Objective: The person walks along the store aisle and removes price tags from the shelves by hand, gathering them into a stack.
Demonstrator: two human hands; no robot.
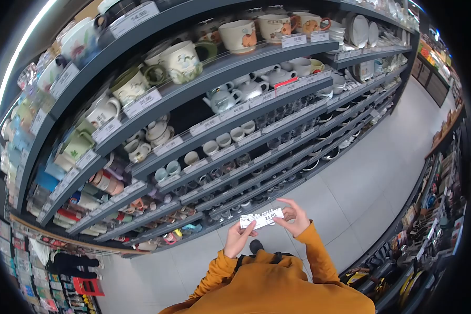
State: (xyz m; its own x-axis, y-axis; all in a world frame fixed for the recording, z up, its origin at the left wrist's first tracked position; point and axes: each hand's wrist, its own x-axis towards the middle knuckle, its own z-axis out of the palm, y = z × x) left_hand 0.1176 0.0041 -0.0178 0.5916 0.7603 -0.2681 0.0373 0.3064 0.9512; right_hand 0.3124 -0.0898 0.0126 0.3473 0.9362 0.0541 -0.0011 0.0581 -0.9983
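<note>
Mustard top [277, 288] fills the near edge of my head view, both sleeves reaching forward. Left hand [237, 239] has the white price label [261, 219] pinched at its left end, thumb flat on the printed face. Right hand [295, 220] is at the label's right end, thumb against it, index finger raised above the top edge; I can't tell from here whether that side is pinching or just touching. Label sits near, centre of scene, held up over the floor [345, 193], printed side toward me, reads 24.00. One dark shoe [256, 246] shows just below it. Shelf unit [220, 71] sweeps from near left to far right, price tags along its edges. On it I've got a white mug [181, 62] with a green handle, a cream mug [238, 36] with an orange picture to its right, a glassy teapot [223, 99] one shelf down beside a white teapot [252, 90], and small cups [223, 139] in a row below those. Plates [358, 31] stand upright at far right. Along the right side, another rack [397, 261] is packed with goods. Far left, I have another person in dark trousers [70, 263] near a red box [88, 286].
</note>
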